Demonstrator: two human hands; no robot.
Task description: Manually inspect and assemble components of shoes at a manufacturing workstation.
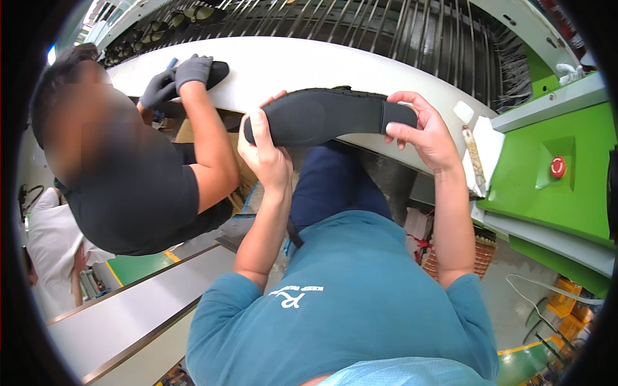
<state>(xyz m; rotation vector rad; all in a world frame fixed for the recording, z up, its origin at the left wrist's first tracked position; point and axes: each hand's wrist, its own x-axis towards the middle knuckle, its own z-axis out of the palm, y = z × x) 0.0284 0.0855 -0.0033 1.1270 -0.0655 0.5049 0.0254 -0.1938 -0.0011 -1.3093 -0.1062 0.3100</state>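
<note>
At the far left, a co-worker (138, 202) in a black shirt stands beside the white counter (277, 61). The co-worker's grey gloves (194, 69) are at a dark, elongated item (219, 73) at the counter's left end. Nearer, a long pale panel (151, 299) runs diagonally below the co-worker.

To the right, the left hand (267, 151) is clamped on the wider end of a black shoe (338, 119), thumb against the underside. The shoe is held crosswise between the two hands, in front of the counter's near edge, with its sole turned toward the wearer. The sole carries a ridged oval area at its left part and a raised heel block at its right end. Parallel metal rods (380, 26) line the area beyond the counter.

The right hand (428, 132) is clamped on the heel end, thumb on the near side and fingers on the far side. The two hands are well apart.

Right of this hand, a narrow, mottled tan item (474, 157) lies beside a white sheet (491, 154). At the far right, a green machine housing (524, 206) carries a red button (557, 166).
</note>
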